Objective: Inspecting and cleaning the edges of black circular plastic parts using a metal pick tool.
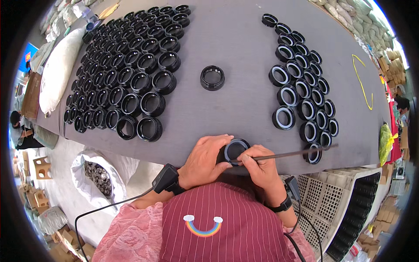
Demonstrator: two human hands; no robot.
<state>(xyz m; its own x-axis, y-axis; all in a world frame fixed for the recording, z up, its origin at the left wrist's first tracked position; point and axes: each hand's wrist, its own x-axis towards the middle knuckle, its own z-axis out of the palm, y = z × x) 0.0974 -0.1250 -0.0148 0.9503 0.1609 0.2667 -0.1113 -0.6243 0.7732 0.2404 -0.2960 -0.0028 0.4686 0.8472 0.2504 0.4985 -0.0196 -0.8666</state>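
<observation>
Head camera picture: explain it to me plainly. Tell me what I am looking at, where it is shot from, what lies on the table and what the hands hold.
There is no machine here: a person works with two bare hands, and a fisheye camera on their head looks down, so straight edges bend. The left hand grips a black ring at the near edge of the grey table. The right hand holds a thin rod with its tip at that ring. On the left of the table lie rows of plain black rings; on the right, rings with pale inner bands; a single ring sits between them. A white sack of small parts stands below the table.
</observation>
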